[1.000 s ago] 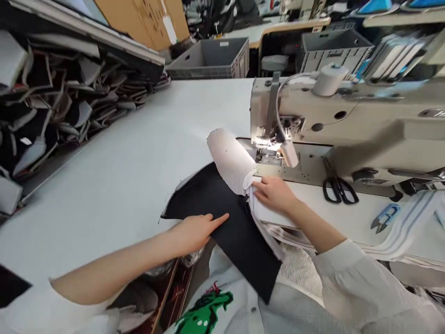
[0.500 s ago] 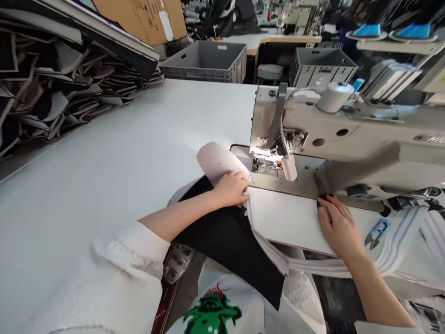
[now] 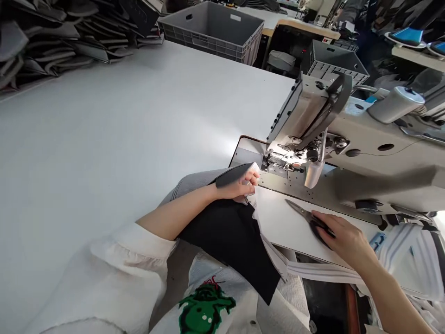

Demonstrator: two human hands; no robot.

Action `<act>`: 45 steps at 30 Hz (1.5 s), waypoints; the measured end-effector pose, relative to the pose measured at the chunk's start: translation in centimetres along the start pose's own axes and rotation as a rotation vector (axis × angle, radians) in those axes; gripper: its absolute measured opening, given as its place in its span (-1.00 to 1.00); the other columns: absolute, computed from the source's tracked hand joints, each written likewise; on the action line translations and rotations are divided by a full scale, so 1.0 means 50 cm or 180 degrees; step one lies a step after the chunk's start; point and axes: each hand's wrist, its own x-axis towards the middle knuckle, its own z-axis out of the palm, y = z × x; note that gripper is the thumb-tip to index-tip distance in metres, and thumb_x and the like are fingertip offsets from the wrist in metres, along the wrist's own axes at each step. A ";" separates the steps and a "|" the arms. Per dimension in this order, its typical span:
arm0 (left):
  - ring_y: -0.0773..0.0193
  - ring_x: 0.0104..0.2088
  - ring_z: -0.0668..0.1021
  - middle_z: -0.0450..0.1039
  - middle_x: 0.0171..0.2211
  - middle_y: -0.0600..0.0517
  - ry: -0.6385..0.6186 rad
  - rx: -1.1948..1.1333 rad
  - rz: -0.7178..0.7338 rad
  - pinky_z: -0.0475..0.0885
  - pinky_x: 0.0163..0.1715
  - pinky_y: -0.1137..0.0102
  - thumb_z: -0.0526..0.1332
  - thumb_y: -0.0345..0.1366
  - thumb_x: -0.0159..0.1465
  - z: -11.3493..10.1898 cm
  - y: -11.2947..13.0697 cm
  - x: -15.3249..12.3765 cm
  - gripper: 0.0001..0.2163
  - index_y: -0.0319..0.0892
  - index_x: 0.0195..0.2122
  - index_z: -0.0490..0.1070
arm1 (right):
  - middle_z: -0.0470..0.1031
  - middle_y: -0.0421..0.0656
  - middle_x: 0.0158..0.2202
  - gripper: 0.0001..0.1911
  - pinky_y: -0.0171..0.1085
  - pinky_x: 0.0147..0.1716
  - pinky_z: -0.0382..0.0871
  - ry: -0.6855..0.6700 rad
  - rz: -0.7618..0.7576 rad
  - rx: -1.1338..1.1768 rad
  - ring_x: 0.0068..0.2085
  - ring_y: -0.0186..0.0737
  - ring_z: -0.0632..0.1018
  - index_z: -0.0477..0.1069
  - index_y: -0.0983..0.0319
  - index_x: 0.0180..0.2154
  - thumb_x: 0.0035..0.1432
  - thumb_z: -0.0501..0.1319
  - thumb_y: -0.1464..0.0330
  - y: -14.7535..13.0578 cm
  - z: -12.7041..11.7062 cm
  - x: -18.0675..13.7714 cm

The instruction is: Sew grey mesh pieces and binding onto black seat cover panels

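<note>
My left hand [image 3: 239, 183] is closed on the folded edge of a black fabric piece [image 3: 232, 241] with a grey-white mesh backing [image 3: 189, 184], just left of the sewing machine's needle area [image 3: 290, 160]. The fabric hangs off the table's front edge toward my lap. My right hand [image 3: 342, 236] grips black-handled scissors [image 3: 306, 216], whose blades point left across the white machine bed [image 3: 278, 222]. White striped trim [image 3: 399, 250] lies to the right of that hand.
The beige sewing machine [image 3: 361, 148] fills the right side, with a thread cone [image 3: 394, 104] on top. A blue thread snip [image 3: 377, 240] lies by my right wrist. Grey crates [image 3: 215, 28] stand at the back and stacked cut pieces [image 3: 52, 37] at the far left.
My right hand left the fabric, reached right and picked up the scissors, bringing them toward the needle. My left hand moved up and took the folded fabric edge. The view shifted.
</note>
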 end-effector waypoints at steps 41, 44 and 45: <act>0.06 0.15 0.35 0.27 0.15 -0.07 0.0098 -0.0722 0.0168 0.24 0.15 0.09 0.13 -0.11 0.26 -0.013 -0.032 -0.003 -0.78 -0.18 -0.31 0.37 | 0.57 -0.06 -0.31 -0.55 -0.19 -0.50 0.34 -0.0613 0.0730 -0.0469 -0.39 -0.02 0.55 0.42 0.17 -0.01 0.16 0.04 0.11 0.007 -0.009 0.079; 0.07 0.08 0.41 0.36 0.06 -0.08 0.0116 -0.0491 0.0520 0.28 0.12 0.15 0.06 -0.10 0.31 -0.016 -0.037 0.002 -0.73 -0.19 -0.32 0.38 | 0.53 0.07 -0.19 -0.53 -0.01 -0.29 0.41 -0.0019 0.0745 -0.0863 -0.26 0.09 0.55 0.42 0.26 -0.01 0.18 -0.03 0.18 0.058 -0.023 0.022; 0.07 0.08 0.41 0.38 0.04 -0.08 0.0121 -0.0418 0.0636 0.28 0.12 0.18 0.04 -0.11 0.32 -0.015 -0.038 0.006 -0.73 -0.19 -0.31 0.39 | 0.51 0.09 -0.13 -0.54 0.07 -0.20 0.38 0.0165 0.0599 -0.1005 -0.20 0.13 0.53 0.42 0.26 -0.02 0.21 -0.06 0.21 0.052 -0.022 0.017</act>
